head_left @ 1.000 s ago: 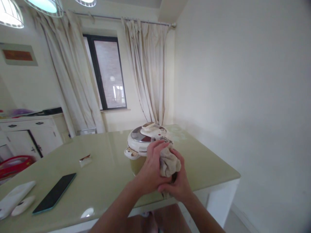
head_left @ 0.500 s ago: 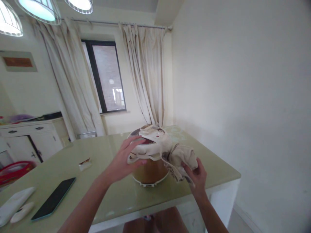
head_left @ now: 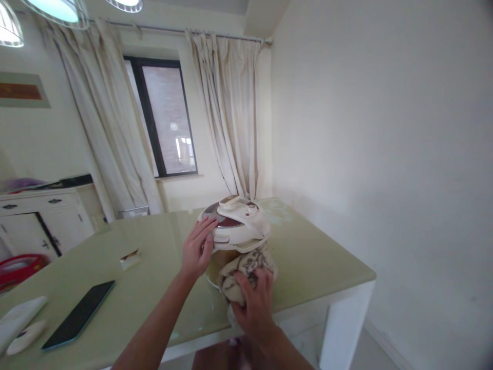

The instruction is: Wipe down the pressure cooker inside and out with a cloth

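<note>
Wiping is in hand: the cloth [head_left: 246, 270] is clamped in the right hand [head_left: 256, 303] against the cooker [head_left: 234, 236] on the counter [head_left: 154, 267], steadied by the spread left hand [head_left: 198, 249]; firm sweeping pressure is called for next.

Two bare forearms, sleeveless, hands [head_left: 198, 249] without rings or gloves.

You get a bright, evenly lit room: soft daylight comes through the window [head_left: 164, 118] and two ceiling lamps [head_left: 54, 7] glow overexposed at the top left. The glossy counter [head_left: 154, 257] throws pale reflections near its front edge, and shadows under your hands stay faint. The wide lens bends the curtains and walls at the edges, and the corners darken slightly. Fine detail looks soft throughout.
</note>
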Motion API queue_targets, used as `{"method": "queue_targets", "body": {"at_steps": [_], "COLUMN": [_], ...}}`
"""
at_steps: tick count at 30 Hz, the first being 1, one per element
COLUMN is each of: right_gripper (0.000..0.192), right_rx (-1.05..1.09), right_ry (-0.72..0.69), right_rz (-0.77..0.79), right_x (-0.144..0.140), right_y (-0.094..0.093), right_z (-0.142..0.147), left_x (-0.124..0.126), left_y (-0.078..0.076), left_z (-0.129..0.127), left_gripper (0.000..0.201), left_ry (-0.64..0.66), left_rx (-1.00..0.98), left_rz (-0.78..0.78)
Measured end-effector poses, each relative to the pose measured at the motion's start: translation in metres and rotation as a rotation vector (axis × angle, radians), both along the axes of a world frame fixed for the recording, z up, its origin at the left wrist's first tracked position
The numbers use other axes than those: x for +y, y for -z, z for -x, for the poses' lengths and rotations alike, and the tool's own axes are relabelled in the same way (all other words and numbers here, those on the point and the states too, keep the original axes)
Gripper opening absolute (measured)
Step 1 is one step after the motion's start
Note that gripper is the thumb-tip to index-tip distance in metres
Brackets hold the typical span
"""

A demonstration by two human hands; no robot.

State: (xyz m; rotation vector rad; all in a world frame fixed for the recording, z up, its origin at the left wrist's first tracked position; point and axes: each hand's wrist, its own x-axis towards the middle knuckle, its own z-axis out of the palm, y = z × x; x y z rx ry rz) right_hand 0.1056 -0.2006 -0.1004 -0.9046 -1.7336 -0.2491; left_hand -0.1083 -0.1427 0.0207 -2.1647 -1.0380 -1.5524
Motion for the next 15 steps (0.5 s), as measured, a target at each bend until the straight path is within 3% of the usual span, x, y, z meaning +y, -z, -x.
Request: {"method": "queue_targets", "body": {"at_steps": [3, 5, 8, 10, 13, 15], "right_gripper": [0.068, 0.064, 0.066, 0.070, 0.078, 0.076], "right_rx": [-0.142, -0.015, 0.300, 0.334, 0.060, -0.217], "right_ry": [-0.055, -0.034, 0.076, 0.118, 0.096, -0.018], "right_rz": [-0.166, -0.190, -0.054, 0.033, 0.038, -0.023], "right_x": [0.003, 0.013, 0.022, 0.021, 0.014, 0.013], "right_y": [-0.008, -0.016, -0.017, -0.009, 0.008, 0.014], "right_z": [-0.003, -0.011, -0.013, -0.003, 0.019, 0.029], "left_x": [-0.003, -0.003, 0.000, 0.001, 0.002, 0.000], "left_y": [-0.002, -0.001, 0.004, 0.007, 0.008, 0.007], "left_z": [0.002, 0.000, -0.009, -0.017, -0.031, -0.037], "left_gripper": [0.042, 0.041, 0.039, 0.038, 0.040, 0.041], "left_ry": [0.003, -0.007, -0.058, -0.108, -0.185, -0.235], "left_rx": [0.003, -0.010, -0.055, -0.079, -0.101, -0.107], "left_rz": [0.042, 0.036, 0.004, -0.013, -0.018, -0.006]}}
